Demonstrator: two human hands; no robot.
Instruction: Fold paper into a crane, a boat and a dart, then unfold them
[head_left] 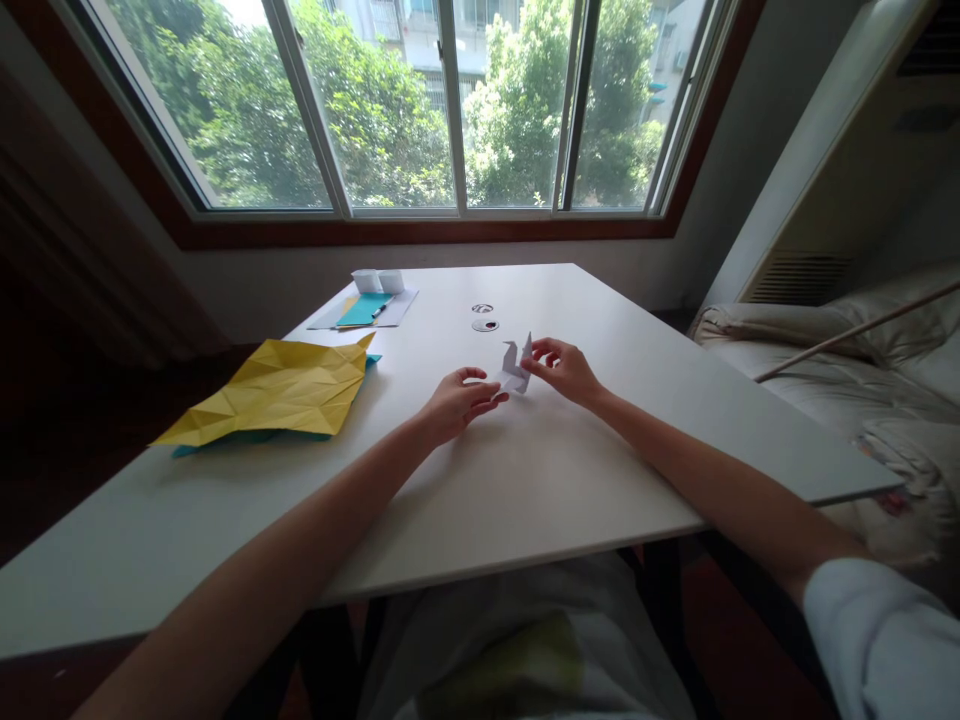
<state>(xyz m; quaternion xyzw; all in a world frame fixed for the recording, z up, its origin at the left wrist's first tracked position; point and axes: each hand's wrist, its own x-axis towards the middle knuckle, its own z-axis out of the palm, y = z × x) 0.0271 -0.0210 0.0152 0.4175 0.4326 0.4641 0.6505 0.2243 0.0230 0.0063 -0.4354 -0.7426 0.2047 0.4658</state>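
Two hands fold a white paper figure at frame centre, on a white counter point(525, 480).
The left hand point(454, 405) and right hand point(566, 370) each pinch the figure point(514, 368). One creased yellow sheet point(281, 390) lies left; two small white paper boxes point(379, 281) sit upper centre, contents unseen.

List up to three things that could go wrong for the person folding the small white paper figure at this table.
1. The white paper figure is pinched by both the left hand and right hand; pulling apart might tear its thin points.
2. The creased yellow sheet overhangs the table edge and could slide off.
3. A left arm sweep might knock that sheet.
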